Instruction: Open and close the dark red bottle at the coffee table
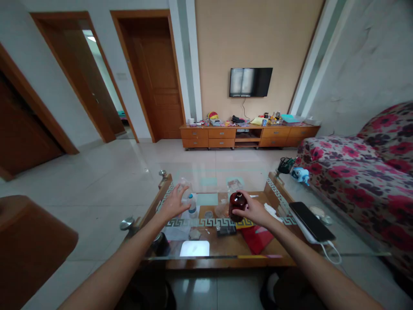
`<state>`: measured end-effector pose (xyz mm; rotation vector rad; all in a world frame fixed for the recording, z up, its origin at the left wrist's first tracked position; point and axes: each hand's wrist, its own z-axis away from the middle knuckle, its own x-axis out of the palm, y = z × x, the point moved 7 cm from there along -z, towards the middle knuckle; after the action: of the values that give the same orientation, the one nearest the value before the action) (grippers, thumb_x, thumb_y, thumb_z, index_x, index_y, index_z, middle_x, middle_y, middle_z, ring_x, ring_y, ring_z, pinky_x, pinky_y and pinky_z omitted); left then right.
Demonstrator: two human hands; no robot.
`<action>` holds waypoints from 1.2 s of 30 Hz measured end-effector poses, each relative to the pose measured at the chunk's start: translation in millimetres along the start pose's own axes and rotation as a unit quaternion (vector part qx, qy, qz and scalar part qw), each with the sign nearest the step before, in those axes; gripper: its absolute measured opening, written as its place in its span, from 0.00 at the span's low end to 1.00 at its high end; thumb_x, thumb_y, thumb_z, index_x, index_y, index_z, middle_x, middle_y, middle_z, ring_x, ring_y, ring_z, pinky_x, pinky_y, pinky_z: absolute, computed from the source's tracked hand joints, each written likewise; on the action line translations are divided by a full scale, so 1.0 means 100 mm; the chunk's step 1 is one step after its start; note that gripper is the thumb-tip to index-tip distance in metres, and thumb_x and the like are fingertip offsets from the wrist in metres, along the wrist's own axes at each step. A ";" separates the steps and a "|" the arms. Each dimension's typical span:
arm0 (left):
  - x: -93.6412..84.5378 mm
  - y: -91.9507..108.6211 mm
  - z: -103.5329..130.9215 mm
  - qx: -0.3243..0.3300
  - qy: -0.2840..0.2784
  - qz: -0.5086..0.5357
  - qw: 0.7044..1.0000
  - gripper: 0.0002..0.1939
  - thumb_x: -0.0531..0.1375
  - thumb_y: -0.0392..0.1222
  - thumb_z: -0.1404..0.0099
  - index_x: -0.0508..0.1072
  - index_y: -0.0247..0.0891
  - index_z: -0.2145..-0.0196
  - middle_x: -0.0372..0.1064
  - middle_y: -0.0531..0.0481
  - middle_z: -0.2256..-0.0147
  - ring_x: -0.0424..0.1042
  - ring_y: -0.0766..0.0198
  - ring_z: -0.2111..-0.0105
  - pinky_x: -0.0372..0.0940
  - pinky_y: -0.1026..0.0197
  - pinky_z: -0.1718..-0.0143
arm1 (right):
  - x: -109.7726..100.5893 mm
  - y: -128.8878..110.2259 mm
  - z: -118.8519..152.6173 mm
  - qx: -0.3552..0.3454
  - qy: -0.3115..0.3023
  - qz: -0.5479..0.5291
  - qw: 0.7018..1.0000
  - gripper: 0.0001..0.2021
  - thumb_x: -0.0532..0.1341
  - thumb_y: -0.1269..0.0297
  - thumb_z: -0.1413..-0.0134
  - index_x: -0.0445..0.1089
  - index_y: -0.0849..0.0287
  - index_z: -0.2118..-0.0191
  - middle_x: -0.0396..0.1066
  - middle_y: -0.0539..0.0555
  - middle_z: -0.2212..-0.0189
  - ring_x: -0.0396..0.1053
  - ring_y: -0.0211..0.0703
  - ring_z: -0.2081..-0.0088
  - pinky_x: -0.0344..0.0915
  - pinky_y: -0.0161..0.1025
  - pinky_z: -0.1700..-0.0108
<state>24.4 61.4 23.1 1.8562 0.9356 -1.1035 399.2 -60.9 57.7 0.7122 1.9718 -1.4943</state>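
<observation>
My right hand (248,207) is wrapped round a dark brown bottle (238,209) with a small round opening at its top. The bottle is over the glass-topped coffee table (222,248); whether its base touches the glass I cannot tell. On the left, my left hand (175,203) has its fingers apart and nothing visible in its grasp. Right beside its fingertips stands a small clear bottle with a blue cap (192,205). Something transparent (184,182) shows faintly behind that hand, its kind unclear.
A black phone (312,221) lies at the table's right with a white cable (335,254). Through the glass show a red packet (257,239), a dark box (226,229) and a white item (194,248). A flowered sofa (351,185) stands right; a TV cabinet (222,137) is beyond.
</observation>
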 end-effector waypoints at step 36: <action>-0.48 1.44 0.81 0.272 -0.208 0.196 0.919 0.34 0.71 0.53 0.38 0.71 0.55 0.36 0.54 0.48 0.27 0.64 0.43 0.33 0.61 0.39 0.32 | 0.47 -1.27 -0.05 -0.119 -0.022 0.154 0.981 0.19 0.60 0.45 0.32 0.76 0.56 0.51 0.79 0.54 0.65 0.73 0.44 0.67 0.56 0.37 0.65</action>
<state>104.5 -82.1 74.7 1.9896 -0.0089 -1.5128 276.4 -82.9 111.2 0.8264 1.8658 -1.0639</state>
